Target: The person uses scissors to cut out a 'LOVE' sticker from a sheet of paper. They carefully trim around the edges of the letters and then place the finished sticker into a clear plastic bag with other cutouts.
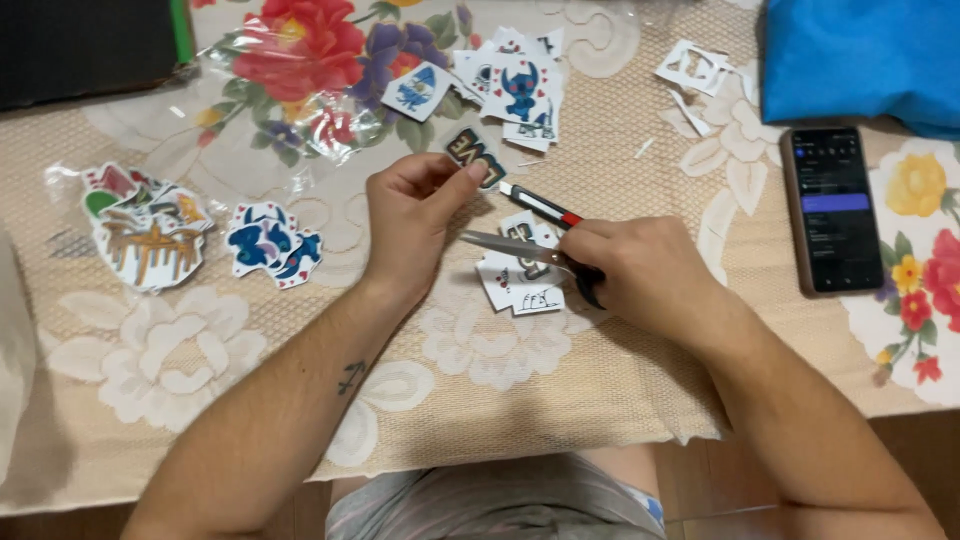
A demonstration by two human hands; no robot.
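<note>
From the head view, your left hand pinches a cut-out sticker between thumb and fingertips, held just above the bench. Your right hand is closed around the scissors, blades pointing left over an uncut sheet. Trimmed stickers lie in piles at left and near the top, with paper scraps beside a phone; some sheet looks left to cut.

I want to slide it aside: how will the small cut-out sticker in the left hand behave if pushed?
The sticker, pinched by the left hand, looks thin and flat, so probably light and floppy. On the textured tablecloth it would likely slide, not roll.
</note>
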